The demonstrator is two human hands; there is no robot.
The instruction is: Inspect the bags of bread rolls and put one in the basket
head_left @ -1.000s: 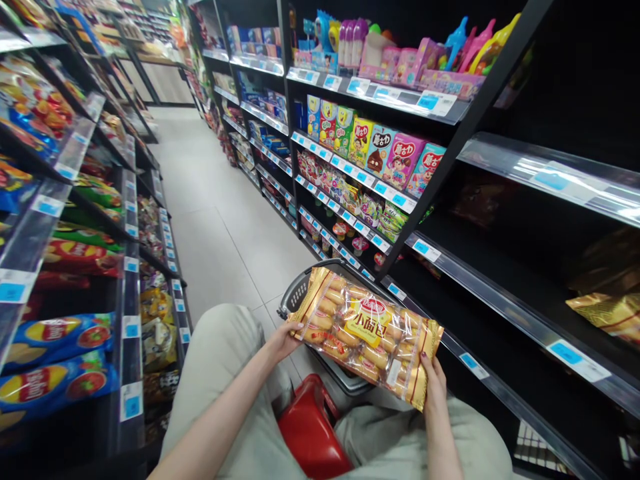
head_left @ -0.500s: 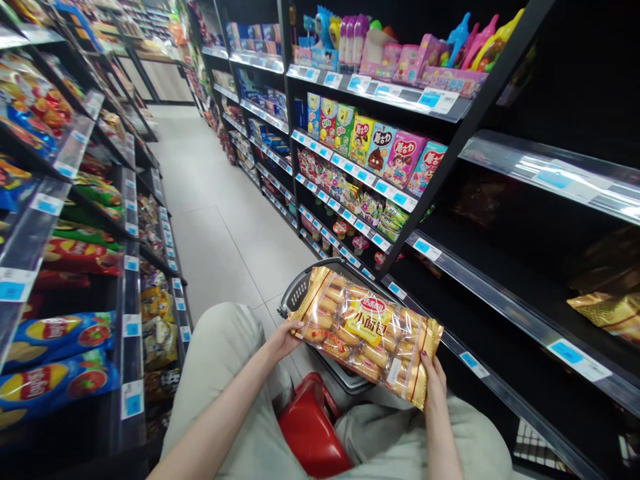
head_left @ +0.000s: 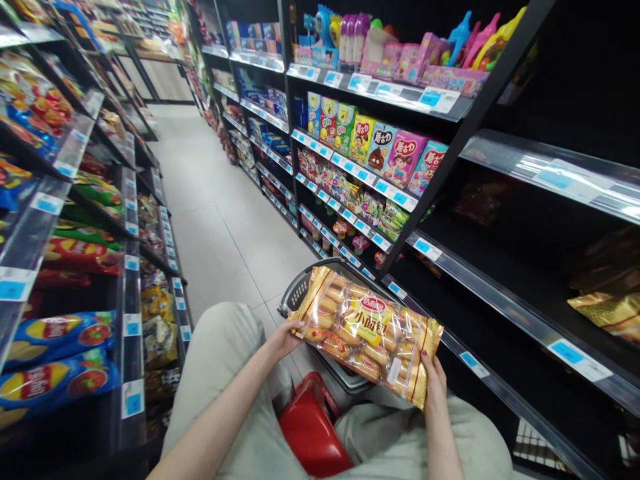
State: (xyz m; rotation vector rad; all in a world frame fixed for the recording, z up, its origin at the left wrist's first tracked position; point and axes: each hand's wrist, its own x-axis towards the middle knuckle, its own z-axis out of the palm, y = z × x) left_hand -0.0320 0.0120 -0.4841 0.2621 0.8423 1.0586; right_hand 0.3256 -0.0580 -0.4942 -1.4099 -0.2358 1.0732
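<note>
A gold and clear bag of small bread rolls (head_left: pixel 364 331) is held flat in front of me, above my knees. My left hand (head_left: pixel 283 341) grips the bag's left edge with fingers closed on it. My right hand (head_left: pixel 434 381) holds the bag's lower right corner from below, thumb on top. Under the bag stands a grey shopping basket (head_left: pixel 298 293), mostly hidden by it. A red stool (head_left: pixel 310 430) shows between my legs.
A tiled aisle (head_left: pixel 215 220) runs ahead between black shelves. Chip bags (head_left: pixel 55 340) fill the left shelves. On the right are boxed snacks (head_left: pixel 380 150) and toys (head_left: pixel 400 53); the nearest right shelves hold a gold bag (head_left: pixel 607 310).
</note>
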